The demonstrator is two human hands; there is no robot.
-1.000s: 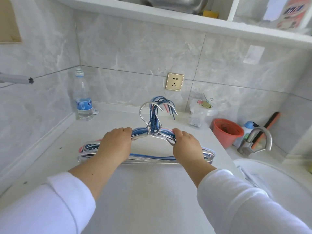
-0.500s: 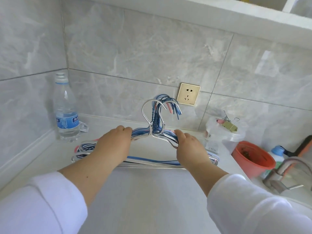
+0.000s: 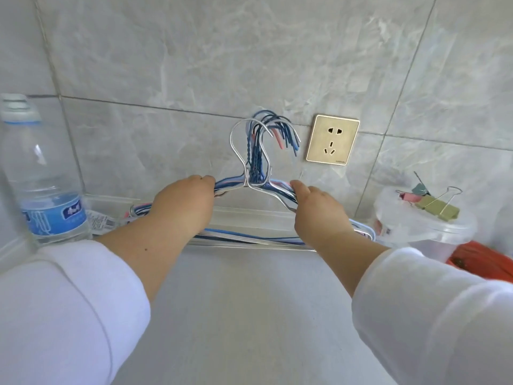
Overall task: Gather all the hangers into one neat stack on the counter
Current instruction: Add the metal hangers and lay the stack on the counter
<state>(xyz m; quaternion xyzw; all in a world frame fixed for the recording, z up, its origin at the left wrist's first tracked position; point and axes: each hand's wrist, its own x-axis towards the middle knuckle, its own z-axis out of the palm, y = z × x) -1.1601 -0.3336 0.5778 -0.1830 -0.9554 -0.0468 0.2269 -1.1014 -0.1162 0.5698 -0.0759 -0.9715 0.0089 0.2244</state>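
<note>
While the hangers (image 3: 256, 173) are gripped at both shoulders by the left hand (image 3: 181, 208) and right hand (image 3: 319, 215), near the back wall above the counter (image 3: 244, 315), they should be lowered level, hooks aligned, and released together.

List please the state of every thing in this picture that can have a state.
hangers: gathered in one stack, hooks together, gripped at both shoulders
left hand: grips the stack
right hand: grips the stack
water bottle: upright, capped
wall socket: nothing plugged in
plastic container: lidded, binder clips on top
</note>
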